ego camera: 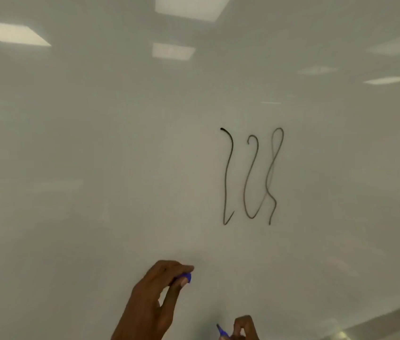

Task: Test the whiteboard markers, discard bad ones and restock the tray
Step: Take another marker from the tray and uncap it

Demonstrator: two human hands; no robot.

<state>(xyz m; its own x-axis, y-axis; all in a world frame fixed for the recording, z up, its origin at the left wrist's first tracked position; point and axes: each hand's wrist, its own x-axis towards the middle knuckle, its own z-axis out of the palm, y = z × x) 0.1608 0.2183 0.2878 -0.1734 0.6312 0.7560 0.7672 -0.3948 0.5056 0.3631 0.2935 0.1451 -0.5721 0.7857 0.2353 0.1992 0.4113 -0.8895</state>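
A white whiteboard (120,155) fills the view. A thin, faint dark squiggle (251,176) is drawn right of centre. My left hand (154,298) is raised at the bottom centre, fingers pinched on a blue marker cap (187,277). Lower right of it, my right hand (245,327) grips an uncapped blue marker (222,331), whose tip points up and left, close to the board below the squiggle. Most of the marker body is cut off by the frame's bottom edge. No tray is in view.
Ceiling lights reflect off the glossy board (12,33). The board's lower edge or ledge (378,322) runs diagonally across the bottom right corner.
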